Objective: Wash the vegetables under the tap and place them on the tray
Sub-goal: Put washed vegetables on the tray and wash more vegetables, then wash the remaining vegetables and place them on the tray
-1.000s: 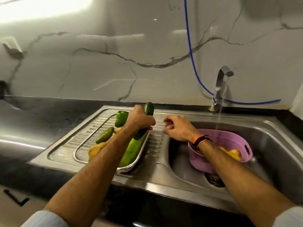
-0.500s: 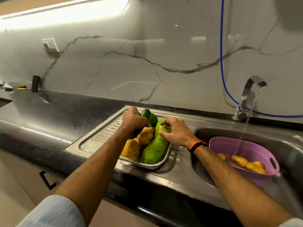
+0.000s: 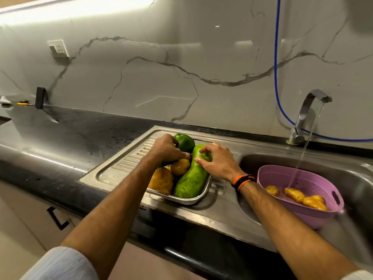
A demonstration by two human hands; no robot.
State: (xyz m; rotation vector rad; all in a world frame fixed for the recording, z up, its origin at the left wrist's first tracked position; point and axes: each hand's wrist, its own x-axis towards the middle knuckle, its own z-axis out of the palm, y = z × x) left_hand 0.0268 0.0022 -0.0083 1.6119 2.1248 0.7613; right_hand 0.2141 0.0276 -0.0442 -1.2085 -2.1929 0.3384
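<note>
— Which step are you on?

— Placing. My right hand (image 3: 219,163) curls its fingers (image 3: 203,150) over the long green gourd (image 3: 191,179) in the steel tray (image 3: 186,200) on the drainboard; my left hand (image 3: 164,149) is clenched around something dark beside the green pepper (image 3: 185,142) — what exactly, I can't tell.

— Next?

— I reckon back to the pink colander (image 3: 323,214) under the running tap (image 3: 308,110) for the remaining potatoes (image 3: 295,194).

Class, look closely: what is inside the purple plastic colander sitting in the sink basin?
The purple plastic colander holds several yellow-brown potatoes, and water from the running steel tap falls into it. Its front wall hides the bottom, so anything lying lower down cannot be seen.
</note>
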